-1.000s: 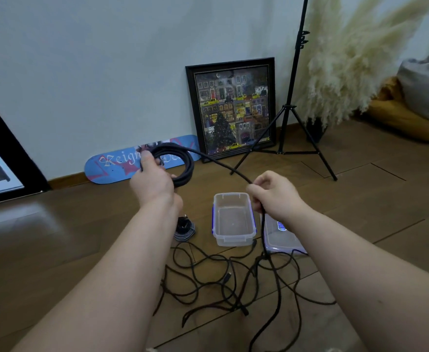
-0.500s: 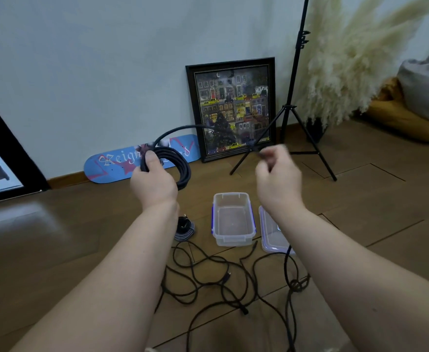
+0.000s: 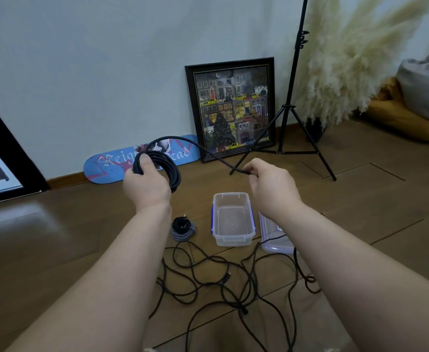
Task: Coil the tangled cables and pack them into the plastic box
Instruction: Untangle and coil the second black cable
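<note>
Coiling under way, seen from the head camera: left hand (image 3: 146, 185) grips the black coil (image 3: 162, 167), right hand (image 3: 269, 186) pinches its free strand. Plastic box (image 3: 233, 237) sits open on the floor beyond the tangled cables (image 3: 221, 283). Next, likely another loop.

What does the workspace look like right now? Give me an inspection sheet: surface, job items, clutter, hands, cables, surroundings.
Surface: wooden floor, no table.
Job's things: clear plastic box open, nothing seen inside; its lid lies beside it on the right.
Clutter: small wound cable bundle left of the box.
Grippers: left hand grips the black coil; right hand pinches the strand leading off it.
Cables: tangled cables loose on the floor in front of the box; one crosses the lid.
Surroundings: skateboard deck, framed picture, tripod stand, pampas grass, cushions.
</note>
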The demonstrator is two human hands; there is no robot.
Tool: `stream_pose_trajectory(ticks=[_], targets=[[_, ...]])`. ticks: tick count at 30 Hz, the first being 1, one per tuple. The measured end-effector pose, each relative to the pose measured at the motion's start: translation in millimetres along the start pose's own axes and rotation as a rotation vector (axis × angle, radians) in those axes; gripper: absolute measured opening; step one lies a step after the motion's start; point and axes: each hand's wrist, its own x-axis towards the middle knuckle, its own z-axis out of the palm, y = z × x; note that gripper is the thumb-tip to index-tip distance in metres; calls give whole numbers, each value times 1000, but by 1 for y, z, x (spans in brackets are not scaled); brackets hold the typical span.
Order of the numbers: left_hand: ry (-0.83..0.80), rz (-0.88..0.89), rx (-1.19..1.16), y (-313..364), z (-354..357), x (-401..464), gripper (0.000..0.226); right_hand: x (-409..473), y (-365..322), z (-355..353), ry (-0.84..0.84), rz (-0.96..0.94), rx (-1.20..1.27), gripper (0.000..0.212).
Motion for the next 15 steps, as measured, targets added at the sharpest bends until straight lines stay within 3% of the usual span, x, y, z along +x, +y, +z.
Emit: stream_pose_trajectory(ticks=[3, 6, 9, 12, 15], targets=[[-19, 62, 68, -3, 0, 0, 34, -4, -5, -2, -141, -84, -287, 39], [-99, 196, 182, -7, 0, -4, 30, -13, -17, -3, -354, -272, -309, 26], [-213, 306, 296, -9, 0, -10, 27, -18, -28, -11, -473, -335, 48, 13], [-353, 372, 303, -10, 3, -18, 24, -15, -31, -16, -430, -221, 526, 13], [-527, 339, 180, -8, 7, -26, 20, -12, -27, -12, -348, -174, 770, 14]])
